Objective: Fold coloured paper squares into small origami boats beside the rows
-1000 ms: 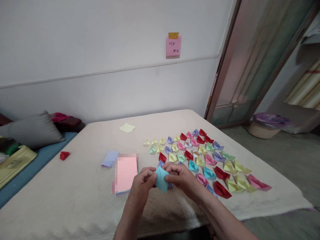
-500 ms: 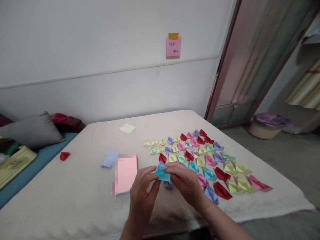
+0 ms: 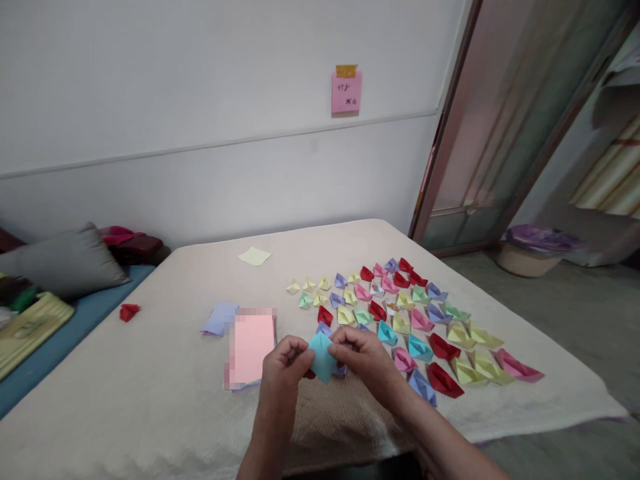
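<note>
A light-blue folded paper (image 3: 323, 360), now a diamond shape with a crease down its upper middle, is held up between both hands over the bed's near side. My left hand (image 3: 286, 363) pinches its left corner between thumb and fingers. At the right corner, my right hand (image 3: 364, 357) grips it the same way. Beyond and to the right stand rows of small folded paper boats (image 3: 420, 347) in red, yellow, pink, green, purple and blue. Some purple boats just behind the held paper are partly hidden by my hands.
Left of my hands lies a stack of pink paper (image 3: 251, 347), with purple sheets (image 3: 220, 319) beside it. A pale yellow sheet (image 3: 255, 256) lies farther back, and a crumpled red paper piece (image 3: 129, 311) far left. The bed (image 3: 165, 400) meets the wall behind; a lined bin (image 3: 533, 250) stands right.
The blue paper has gone from a squarish, wide shape to a flat diamond with its point downward. Both hands have shifted their grip to its side corners.
</note>
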A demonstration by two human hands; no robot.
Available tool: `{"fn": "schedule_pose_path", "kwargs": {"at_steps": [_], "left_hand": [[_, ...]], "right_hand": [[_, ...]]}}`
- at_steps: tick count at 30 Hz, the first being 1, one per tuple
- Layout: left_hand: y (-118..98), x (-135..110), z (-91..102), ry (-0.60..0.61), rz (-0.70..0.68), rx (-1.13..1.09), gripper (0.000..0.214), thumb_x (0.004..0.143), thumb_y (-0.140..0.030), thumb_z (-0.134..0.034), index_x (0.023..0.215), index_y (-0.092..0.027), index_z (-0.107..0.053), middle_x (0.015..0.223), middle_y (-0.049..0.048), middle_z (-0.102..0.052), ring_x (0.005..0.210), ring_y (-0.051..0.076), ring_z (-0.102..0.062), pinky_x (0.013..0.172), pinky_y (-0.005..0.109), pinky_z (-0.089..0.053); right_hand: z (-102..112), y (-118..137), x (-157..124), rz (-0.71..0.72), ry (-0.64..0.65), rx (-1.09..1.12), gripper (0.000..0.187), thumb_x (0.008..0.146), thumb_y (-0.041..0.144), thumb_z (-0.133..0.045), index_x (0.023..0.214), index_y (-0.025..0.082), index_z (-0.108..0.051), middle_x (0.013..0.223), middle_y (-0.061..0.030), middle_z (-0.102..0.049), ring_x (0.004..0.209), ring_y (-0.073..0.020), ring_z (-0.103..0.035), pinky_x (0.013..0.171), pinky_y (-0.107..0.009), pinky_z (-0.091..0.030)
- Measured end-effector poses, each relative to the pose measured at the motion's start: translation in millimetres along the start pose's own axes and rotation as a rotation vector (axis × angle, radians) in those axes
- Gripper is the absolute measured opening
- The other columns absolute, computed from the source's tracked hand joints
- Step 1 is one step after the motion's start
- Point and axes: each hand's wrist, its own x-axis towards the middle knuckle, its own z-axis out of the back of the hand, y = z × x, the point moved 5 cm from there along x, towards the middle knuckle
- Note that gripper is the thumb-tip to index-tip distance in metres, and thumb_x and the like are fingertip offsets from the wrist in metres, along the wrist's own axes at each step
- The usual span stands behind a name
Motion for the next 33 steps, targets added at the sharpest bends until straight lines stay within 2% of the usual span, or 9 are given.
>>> {"fn": "schedule_pose_path", "kwargs": {"at_steps": [4,7,13,17,22,28,33], "left_hand": [[4,0,-4.7,0.038,0.087,-0.039,0.013,0.070,-0.022,-0.068,0.075,-0.016,-0.058,0.061,-0.0028,-0.059,0.056,0.010,-0.049,0.052,0.021,-0.039],[5,-2,-9.4,0.062,0.088,-0.037,0.010,0.070,-0.020,-0.067,0.074,-0.015,-0.060,0.061,-0.0018,-0.060,0.055,0.010,-0.049,0.051,0.021,-0.038],[7,-4,-11.1,-0.044,0.032,-0.091,0.003,0.069,-0.014,-0.065,0.071,-0.015,-0.063,0.060,-0.0029,-0.058,0.056,0.009,-0.047,0.051,0.020,-0.036],[6,-5,-11.0,-0.056,0.064,-0.223,0.005,0.069,-0.013,-0.065,0.073,-0.016,-0.067,0.064,-0.0023,-0.060,0.059,0.010,-0.050,0.055,0.020,-0.039],[1,-4,-9.9,-0.044,0.032,-0.334,0.006,0.066,-0.013,-0.066,0.067,-0.017,-0.070,0.065,-0.0009,-0.062,0.064,0.012,-0.055,0.063,0.023,-0.044],[3,0,-2.7,-0.013,-0.080,-0.187,0.007,0.069,-0.016,-0.066,0.065,-0.018,-0.072,0.081,0.0035,-0.066,0.077,0.018,-0.058,0.068,0.027,-0.045],[0,0,0.5,-0.023,-0.148,0.059,0.010,0.071,-0.015,-0.063,0.069,-0.018,-0.071,0.084,0.0038,-0.067,0.077,0.018,-0.057,0.070,0.026,-0.043]], "right_hand": [[-2,-8,1,-0.061,-0.031,0.037,0.015,0.072,0.024,-0.063,0.060,0.017,-0.057,0.048,0.0042,-0.053,0.045,-0.0105,-0.048,0.046,-0.022,-0.035],[-4,-13,2,-0.081,-0.030,0.069,0.013,0.068,0.022,-0.065,0.061,0.017,-0.055,0.047,0.0057,-0.051,0.044,-0.0093,-0.045,0.045,-0.021,-0.034],[-7,-18,2,-0.118,-0.060,0.118,0.014,0.063,0.016,-0.067,0.061,0.018,-0.053,0.046,0.0070,-0.050,0.043,-0.0080,-0.042,0.043,-0.020,-0.030],[-6,-18,2,-0.116,-0.043,0.220,0.008,0.063,0.013,-0.065,0.067,0.017,-0.060,0.048,0.0060,-0.053,0.045,-0.0089,-0.045,0.045,-0.020,-0.031],[-1,-16,3,-0.050,-0.006,0.325,0.012,0.062,0.006,-0.063,0.064,0.017,-0.068,0.062,0.0019,-0.059,0.054,-0.0103,-0.050,0.050,-0.022,-0.035],[2,-11,4,-0.056,-0.031,0.357,0.011,0.059,0.007,-0.066,0.056,0.018,-0.070,0.071,-0.0003,-0.060,0.062,-0.0120,-0.053,0.055,-0.023,-0.037],[6,-6,4,-0.024,-0.041,0.208,0.012,0.061,0.011,-0.064,0.055,0.019,-0.071,0.072,-0.0017,-0.060,0.066,-0.0144,-0.053,0.058,-0.025,-0.039]]}}
